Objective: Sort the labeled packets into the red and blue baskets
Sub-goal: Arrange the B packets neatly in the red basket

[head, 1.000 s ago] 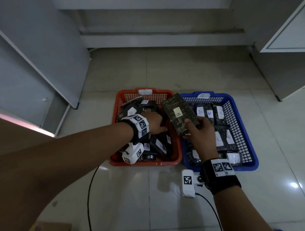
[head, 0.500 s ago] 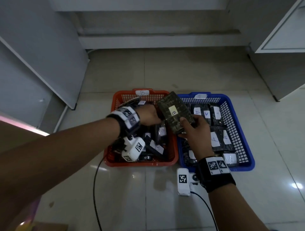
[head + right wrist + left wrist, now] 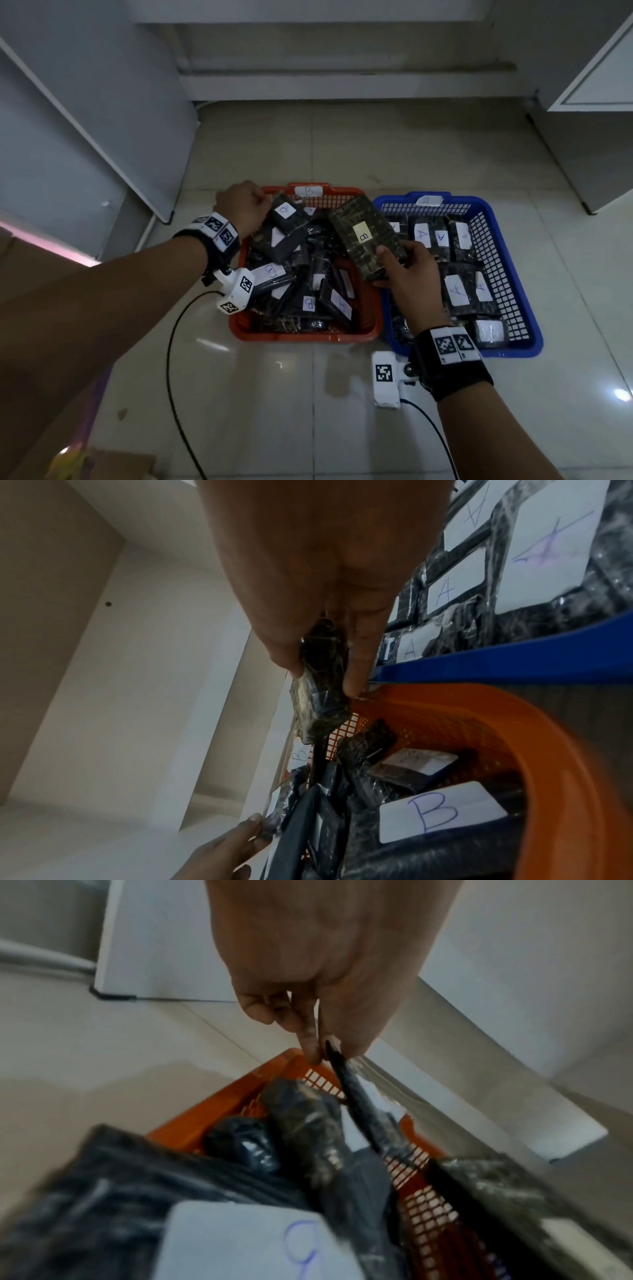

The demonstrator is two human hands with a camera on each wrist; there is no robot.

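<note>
The B packet (image 3: 368,240), pinched in the right hand (image 3: 409,274), is best lowered flat into the red basket (image 3: 305,337) while another packet (image 3: 289,219), pinched by the left hand (image 3: 241,209), is kept clear.

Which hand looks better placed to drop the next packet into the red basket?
Right. The right hand already grips the B-labelled packet just above the red basket. The left hand is busy pinching another packet's edge at the basket's far corner.
</note>
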